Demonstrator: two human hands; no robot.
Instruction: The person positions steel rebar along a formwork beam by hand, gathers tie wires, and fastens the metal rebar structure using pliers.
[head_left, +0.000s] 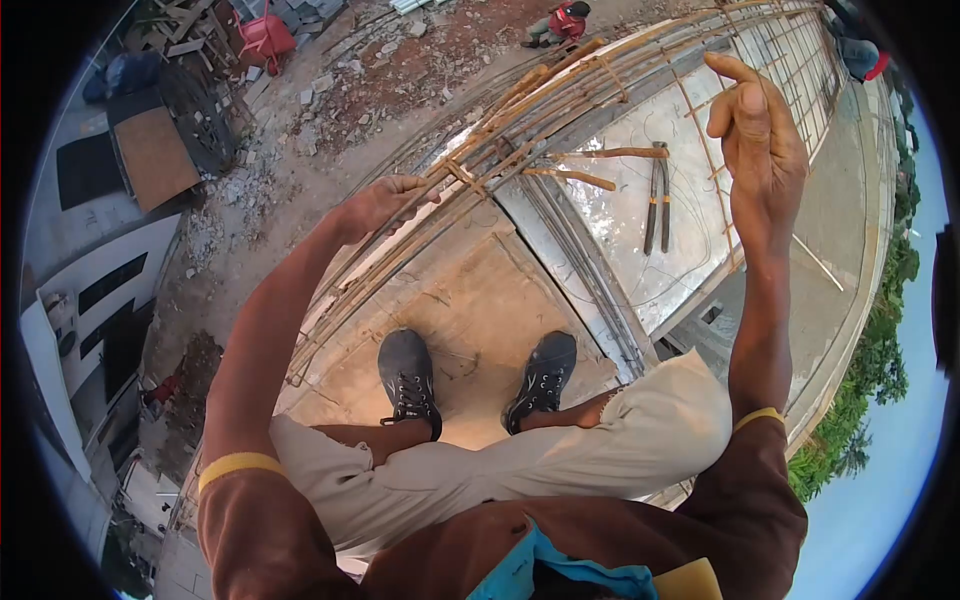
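Note:
My left hand [385, 205] is closed round the rusty steel rebar [430, 207] of a long tied cage that runs diagonally along the slab edge. Its fingertips wrap over the outer bars. My right hand [760, 130] is raised over the formwork, with its fingers curled, the thumb against them and the index finger bent at the top. Whether it pinches something thin cannot be made out. Between the hands, long-handled pincers [656, 205] with dark and orange grips lie on the pale metal sheet [620, 230]. Rusty bar ends [615, 154] stick out beside them.
My shoes [408, 385] stand on a plywood board [470, 290]. Thin loose wire lies on the sheet. A rebar grid [780, 70] stretches to the far right. Beyond the edge, rubble ground [340, 110] lies lower, with a person in red [565, 22] and a red wheelbarrow [267, 38].

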